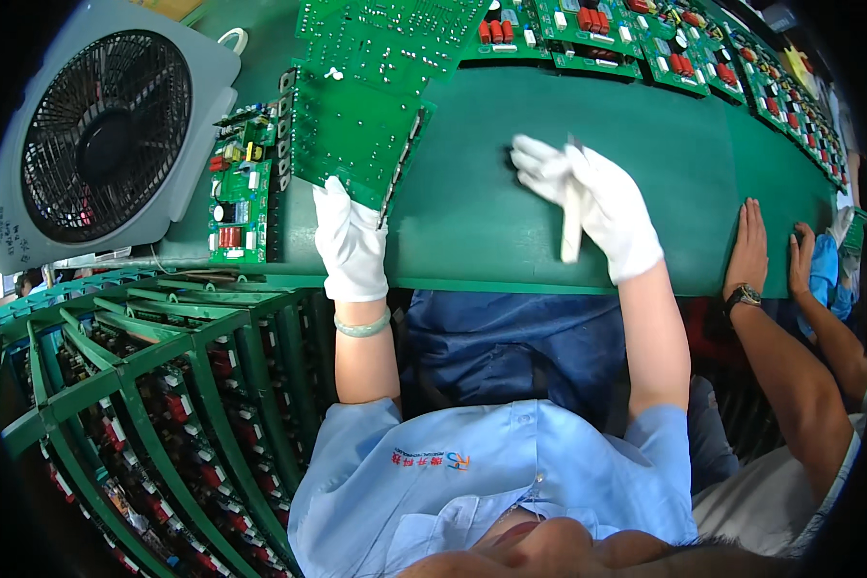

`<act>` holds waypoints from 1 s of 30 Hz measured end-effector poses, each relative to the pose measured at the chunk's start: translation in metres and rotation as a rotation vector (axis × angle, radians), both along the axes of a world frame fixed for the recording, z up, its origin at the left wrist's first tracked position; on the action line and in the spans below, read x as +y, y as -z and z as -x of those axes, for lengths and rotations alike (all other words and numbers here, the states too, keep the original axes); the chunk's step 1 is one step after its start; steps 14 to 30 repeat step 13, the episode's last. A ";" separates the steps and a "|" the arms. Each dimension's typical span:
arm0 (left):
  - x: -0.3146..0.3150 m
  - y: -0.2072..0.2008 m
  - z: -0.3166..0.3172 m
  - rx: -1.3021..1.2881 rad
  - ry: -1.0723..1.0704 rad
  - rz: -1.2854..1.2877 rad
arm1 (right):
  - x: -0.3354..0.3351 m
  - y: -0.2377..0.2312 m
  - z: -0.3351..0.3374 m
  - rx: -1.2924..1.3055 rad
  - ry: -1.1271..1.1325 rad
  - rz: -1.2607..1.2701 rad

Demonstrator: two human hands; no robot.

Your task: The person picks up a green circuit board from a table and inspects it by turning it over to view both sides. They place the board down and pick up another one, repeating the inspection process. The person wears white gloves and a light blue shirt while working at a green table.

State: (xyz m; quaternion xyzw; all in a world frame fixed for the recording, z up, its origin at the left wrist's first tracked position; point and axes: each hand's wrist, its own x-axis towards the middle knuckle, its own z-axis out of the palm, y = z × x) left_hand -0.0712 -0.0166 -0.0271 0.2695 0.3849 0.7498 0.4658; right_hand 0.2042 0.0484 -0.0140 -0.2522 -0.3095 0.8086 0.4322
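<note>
My left hand [352, 246], in a white glove, grips the near edge of a large green circuit board [356, 125], thumb on top. The board lies solder side up and slopes away from me, with a row of dark parts along its right edge. Out over the green mat, my right hand [612, 207], also gloved, is closed around a slim off-white stick-like tool [571, 226]. Its dark tip shows above the fingers; its exact kind is unclear. That hand is apart from the board.
A grey box fan [207, 67] stands at the left, beside an upright-populated circuit board [241, 207]. Finished-looking boards [597, 34] line the table's far side. A green rack [144, 356] full of boards stands below left. Another person's hands [749, 250] rest at the right table edge.
</note>
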 end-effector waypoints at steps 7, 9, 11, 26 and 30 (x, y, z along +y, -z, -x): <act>0.004 0.012 0.001 0.241 -0.021 -0.028 | 0.037 0.032 0.076 0.102 -0.194 0.093; -0.001 0.015 0.007 0.316 -0.029 -0.009 | 0.009 0.031 0.080 0.080 -0.419 0.325; -0.008 0.014 0.019 0.204 -0.004 0.021 | -0.018 0.039 0.083 0.090 -0.445 0.275; 0.001 0.012 0.015 -0.062 0.105 0.012 | -0.039 0.154 0.091 0.451 -0.225 0.169; 0.001 0.012 0.015 -0.062 0.105 0.012 | -0.039 0.154 0.091 0.451 -0.225 0.169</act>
